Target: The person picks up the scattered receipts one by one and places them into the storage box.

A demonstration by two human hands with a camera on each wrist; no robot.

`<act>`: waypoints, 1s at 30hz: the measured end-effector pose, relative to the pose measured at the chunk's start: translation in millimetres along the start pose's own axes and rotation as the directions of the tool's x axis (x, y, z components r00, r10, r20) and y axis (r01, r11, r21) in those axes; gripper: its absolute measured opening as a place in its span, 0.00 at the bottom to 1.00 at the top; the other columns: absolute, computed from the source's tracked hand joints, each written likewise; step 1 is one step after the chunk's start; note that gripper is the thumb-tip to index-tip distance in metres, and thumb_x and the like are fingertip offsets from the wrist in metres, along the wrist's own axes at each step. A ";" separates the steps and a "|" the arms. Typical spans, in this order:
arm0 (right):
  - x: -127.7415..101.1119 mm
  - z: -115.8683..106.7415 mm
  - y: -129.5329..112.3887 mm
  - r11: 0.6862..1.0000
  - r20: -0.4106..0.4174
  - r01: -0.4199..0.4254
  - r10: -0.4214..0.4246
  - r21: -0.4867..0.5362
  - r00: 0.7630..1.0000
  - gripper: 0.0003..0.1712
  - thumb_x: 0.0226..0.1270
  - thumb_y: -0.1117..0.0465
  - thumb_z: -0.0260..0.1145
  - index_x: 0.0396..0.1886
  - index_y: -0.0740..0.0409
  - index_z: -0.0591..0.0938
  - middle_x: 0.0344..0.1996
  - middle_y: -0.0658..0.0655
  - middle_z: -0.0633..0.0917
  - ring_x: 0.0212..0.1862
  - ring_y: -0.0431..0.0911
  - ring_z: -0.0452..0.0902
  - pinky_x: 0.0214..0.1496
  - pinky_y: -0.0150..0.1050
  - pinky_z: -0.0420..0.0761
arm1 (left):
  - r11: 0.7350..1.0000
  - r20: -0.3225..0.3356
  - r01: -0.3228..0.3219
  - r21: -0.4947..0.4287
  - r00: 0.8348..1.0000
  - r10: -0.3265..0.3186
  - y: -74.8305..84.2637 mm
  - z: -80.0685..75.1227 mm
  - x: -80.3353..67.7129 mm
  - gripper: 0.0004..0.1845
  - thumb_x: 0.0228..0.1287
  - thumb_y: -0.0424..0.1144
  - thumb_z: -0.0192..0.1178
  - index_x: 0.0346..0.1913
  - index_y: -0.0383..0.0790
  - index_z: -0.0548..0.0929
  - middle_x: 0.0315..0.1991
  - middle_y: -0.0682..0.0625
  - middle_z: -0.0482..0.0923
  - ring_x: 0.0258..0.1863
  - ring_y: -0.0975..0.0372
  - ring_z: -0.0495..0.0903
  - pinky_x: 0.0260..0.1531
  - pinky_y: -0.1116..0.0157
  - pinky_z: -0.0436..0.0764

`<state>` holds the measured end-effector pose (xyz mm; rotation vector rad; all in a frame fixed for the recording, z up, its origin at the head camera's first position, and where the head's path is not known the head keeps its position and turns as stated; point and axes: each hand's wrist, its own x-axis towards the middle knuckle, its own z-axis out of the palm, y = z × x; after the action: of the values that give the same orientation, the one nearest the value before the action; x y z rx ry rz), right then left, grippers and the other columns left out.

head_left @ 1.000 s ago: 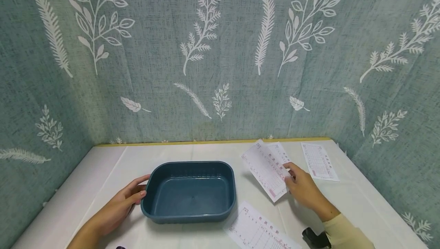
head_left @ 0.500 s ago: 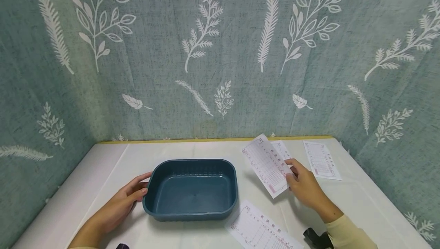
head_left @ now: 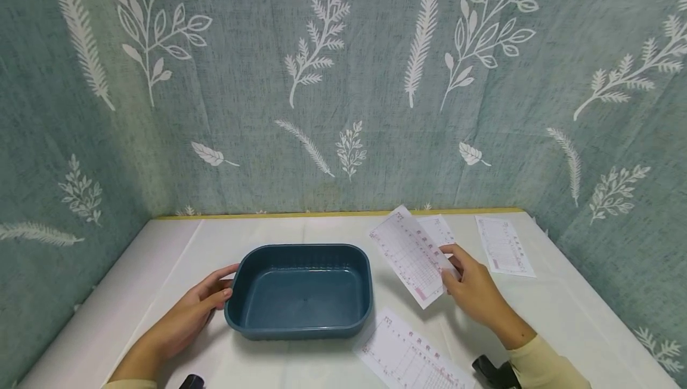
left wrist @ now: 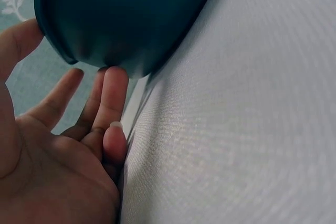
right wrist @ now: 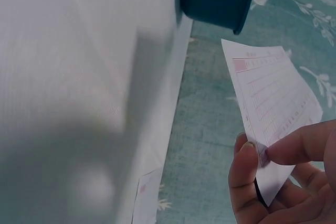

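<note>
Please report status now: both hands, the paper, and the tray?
Left hand steadies blue tray. Right hand pinches paper slip, lifted beside tray. Nothing between.

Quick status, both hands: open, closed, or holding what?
Left hand: open, fingers resting against the end of the blue tub.
Right hand: pinching a printed paper slip, lifted off the table.

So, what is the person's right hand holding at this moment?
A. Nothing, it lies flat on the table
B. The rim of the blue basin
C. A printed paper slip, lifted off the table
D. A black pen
C: the right hand pinches a printed paper slip between thumb and fingers, raised above the table, to the right of the blue basin; the right wrist view shows the same pinch.
</note>
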<state>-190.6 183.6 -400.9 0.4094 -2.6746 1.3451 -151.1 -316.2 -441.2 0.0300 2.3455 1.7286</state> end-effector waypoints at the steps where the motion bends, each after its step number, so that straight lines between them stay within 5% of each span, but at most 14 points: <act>1: -0.3 0.0 -1.5 1.000 0.000 0.003 -0.003 0.002 1.000 0.20 0.69 0.73 0.58 0.59 0.60 0.75 0.31 0.56 0.82 0.25 0.36 0.72 0.26 0.31 0.73 | 1.000 -0.005 0.004 0.003 1.000 -0.004 0.8 0.2 0.9 0.32 0.78 0.47 0.50 0.78 0.45 0.56 0.68 0.39 0.63 0.56 0.72 0.70 0.52 0.71 0.69; 30: -15.5 12.2 -27.7 0.985 0.076 0.166 -0.169 0.042 0.983 0.18 0.68 0.71 0.62 0.57 0.65 0.75 0.34 0.56 0.86 0.26 0.36 0.79 0.27 0.32 0.80 | 1.000 -0.004 -0.003 0.001 1.000 0.003 1.0 -1.2 2.1 0.31 0.78 0.46 0.50 0.77 0.42 0.56 0.67 0.41 0.66 0.55 0.74 0.71 0.52 0.70 0.69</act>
<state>-167.5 160.9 -390.3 0.6896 -2.6122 1.3554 -153.5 -316.7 -440.2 0.0300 2.3503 1.7302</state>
